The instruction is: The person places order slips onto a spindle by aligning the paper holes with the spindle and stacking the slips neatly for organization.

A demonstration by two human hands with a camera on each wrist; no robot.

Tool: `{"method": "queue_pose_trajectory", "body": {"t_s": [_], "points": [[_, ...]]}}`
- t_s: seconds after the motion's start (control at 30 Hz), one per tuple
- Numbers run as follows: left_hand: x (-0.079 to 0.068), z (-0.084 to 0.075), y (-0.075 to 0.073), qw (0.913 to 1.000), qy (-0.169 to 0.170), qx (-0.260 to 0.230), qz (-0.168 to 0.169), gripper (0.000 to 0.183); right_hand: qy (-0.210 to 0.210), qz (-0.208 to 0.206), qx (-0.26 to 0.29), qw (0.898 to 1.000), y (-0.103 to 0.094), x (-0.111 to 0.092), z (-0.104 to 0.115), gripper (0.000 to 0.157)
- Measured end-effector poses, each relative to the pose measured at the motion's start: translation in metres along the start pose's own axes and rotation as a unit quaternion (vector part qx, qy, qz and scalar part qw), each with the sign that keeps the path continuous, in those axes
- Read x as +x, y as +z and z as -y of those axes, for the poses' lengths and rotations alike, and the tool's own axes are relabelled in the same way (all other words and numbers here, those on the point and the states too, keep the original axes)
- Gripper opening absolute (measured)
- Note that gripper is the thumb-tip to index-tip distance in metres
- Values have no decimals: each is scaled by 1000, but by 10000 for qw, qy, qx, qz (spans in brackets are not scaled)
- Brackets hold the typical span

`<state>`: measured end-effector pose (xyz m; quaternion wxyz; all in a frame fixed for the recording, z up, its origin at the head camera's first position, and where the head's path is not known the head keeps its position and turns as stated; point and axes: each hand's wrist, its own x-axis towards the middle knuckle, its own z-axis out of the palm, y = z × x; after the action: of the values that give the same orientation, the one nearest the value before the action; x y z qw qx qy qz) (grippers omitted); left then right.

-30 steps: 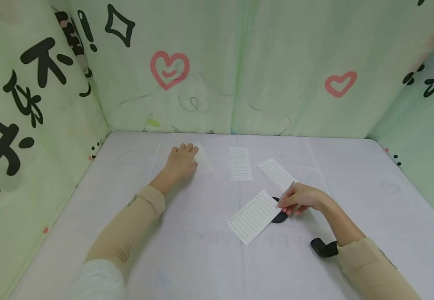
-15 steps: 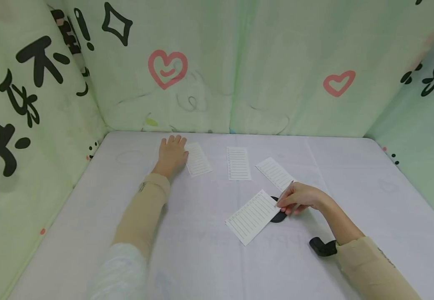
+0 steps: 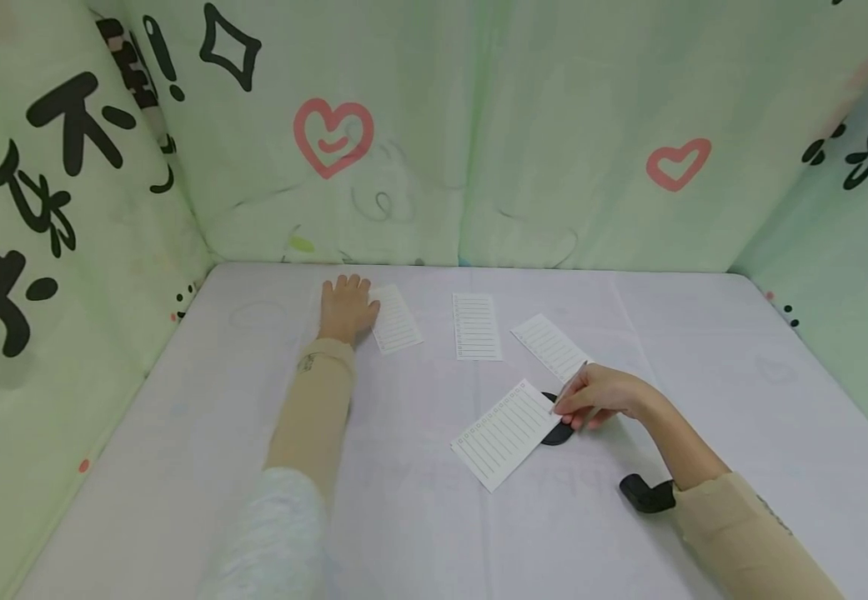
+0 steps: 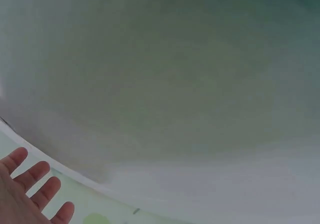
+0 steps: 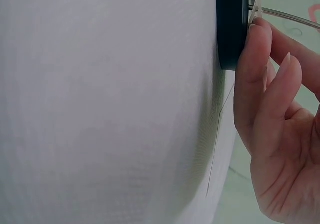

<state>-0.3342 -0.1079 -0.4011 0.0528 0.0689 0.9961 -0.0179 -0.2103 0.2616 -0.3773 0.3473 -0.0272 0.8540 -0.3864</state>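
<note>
Pale green curtains (image 3: 576, 100) stand behind and at both sides of the white-covered table (image 3: 388, 517), where four lined paper cards are lying. Toward the near side of this group is the near card (image 3: 499, 437), and its far right end rests by a black round base (image 3: 556, 435). From this base comes up a thin metal rod (image 3: 572, 385); whether the rod passes through the paper, I cannot tell. The right hand (image 3: 604, 400) is clearly the nearer one to this card: its fingers pinch the right corner close beside the rod. So the card extends from these fingers to the near left, and its long axis goes from near left to far right, pointing to the right hand. Farther away at left, the left hand (image 3: 346, 312) has its fingers spread, with the thumb at the edge of the left card (image 3: 398, 321). That card lies just right of the hand, its long axis going far to near, the near end turned slightly right. Between are the upright-running middle card (image 3: 477, 327) and the slanted right card (image 3: 549, 346), partly behind the right hand.
</note>
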Motion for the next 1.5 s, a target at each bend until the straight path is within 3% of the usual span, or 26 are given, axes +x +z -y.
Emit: {"method": "queue_pose_trajectory", "body": {"t_s": [0.47, 1.07, 1.5], "points": [[-1, -16, -4, 9989, -289, 235, 290, 62, -54, 34, 7, 10000, 0, 1, -2, 16], [-5, -22, -3, 9994, -285, 136, 139, 61, -38, 20, 24, 10000, 0, 1, -2, 15], [-1, -22, -1, 9992, -311, -209, 153, 60, -11, 12, 55, 10000, 0, 1, -1, 15]]}}
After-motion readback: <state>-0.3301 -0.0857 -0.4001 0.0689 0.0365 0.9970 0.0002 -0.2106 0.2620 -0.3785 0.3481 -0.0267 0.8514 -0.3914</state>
